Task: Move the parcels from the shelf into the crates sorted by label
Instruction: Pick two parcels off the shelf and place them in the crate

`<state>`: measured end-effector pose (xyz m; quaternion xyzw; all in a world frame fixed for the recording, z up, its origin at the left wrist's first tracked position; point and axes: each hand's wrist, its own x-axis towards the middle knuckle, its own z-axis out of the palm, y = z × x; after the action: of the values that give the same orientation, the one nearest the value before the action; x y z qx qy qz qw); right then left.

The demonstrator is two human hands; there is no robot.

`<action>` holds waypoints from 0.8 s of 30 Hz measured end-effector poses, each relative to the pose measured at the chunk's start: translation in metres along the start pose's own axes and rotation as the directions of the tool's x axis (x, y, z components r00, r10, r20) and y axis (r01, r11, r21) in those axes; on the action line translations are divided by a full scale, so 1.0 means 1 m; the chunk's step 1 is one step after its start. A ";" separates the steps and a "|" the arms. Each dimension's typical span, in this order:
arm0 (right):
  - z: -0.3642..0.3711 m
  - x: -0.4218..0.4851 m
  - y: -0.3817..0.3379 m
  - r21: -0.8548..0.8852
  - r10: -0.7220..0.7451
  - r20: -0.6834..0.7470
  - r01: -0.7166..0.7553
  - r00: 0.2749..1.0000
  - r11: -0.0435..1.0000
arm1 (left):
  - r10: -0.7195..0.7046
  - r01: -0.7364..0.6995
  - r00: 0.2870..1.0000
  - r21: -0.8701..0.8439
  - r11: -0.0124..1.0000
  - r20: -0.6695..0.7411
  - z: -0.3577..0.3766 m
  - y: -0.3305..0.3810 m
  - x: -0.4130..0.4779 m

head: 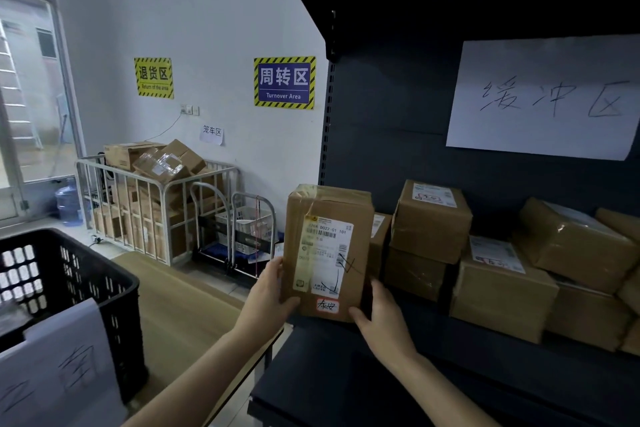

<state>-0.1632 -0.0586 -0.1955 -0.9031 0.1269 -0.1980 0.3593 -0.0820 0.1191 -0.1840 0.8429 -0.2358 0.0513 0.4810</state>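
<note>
While the parcel stands upright at centre frame, printed label toward the camera, it looks lifted clear of the shelf, just over the board's left front end. I can't tell if its bottom edge touches.

The left hand grips the lower left edge, thumb curled onto the front face. The right hand cups the lower right corner, thumb also on the front. Both holds sit low on a tall box, so the top could tip fwd or back during the swing left. The glossy tape probably won't help the grip.

Main risk is prob. a mis-sort. The red-ringed tag at the bottom is handwritten and sits right btwn the thumbs, so it's easy to cover or misread. The crate, lower left of frame, has a sheet hung on its rim w/ writing only partly in view, so a match can't be confirmed from here. No other crates are in shot.

On the way over, the box could clip the crate rim or the table edge. The stack just right of the parcel is uneven, w/ some boxes tilted, and a bump from the right arm might topple it. The cage cart, mid left, is well apart and no concern.
</note>
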 end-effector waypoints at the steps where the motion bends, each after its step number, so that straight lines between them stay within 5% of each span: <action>1: -0.006 -0.001 0.001 -0.003 -0.005 -0.009 0.005 1.000 1.000 | 0.023 -0.024 0.999 -0.006 1.000 -0.032 -0.002 0.002 -0.001; 11: -0.075 -0.002 0.013 -0.065 -0.075 -0.133 0.067 0.988 0.996 | 0.255 -0.205 0.946 0.240 0.949 -0.200 -0.017 0.058 0.014; 18: -0.119 0.002 0.019 -0.340 -0.184 -0.166 0.120 0.969 0.933 | 0.524 -0.408 0.847 0.521 0.750 -0.092 -0.006 0.106 0.034; 24: -0.157 0.003 0.029 -0.620 -0.190 -0.175 0.041 0.966 0.784 | 0.677 -0.583 0.731 0.593 0.555 0.085 0.037 0.144 0.036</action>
<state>-0.2335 -0.1743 -0.1104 -0.9477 0.1686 -0.2703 0.0182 -0.1196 0.0146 -0.0794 0.7991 -0.4570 0.3545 0.1642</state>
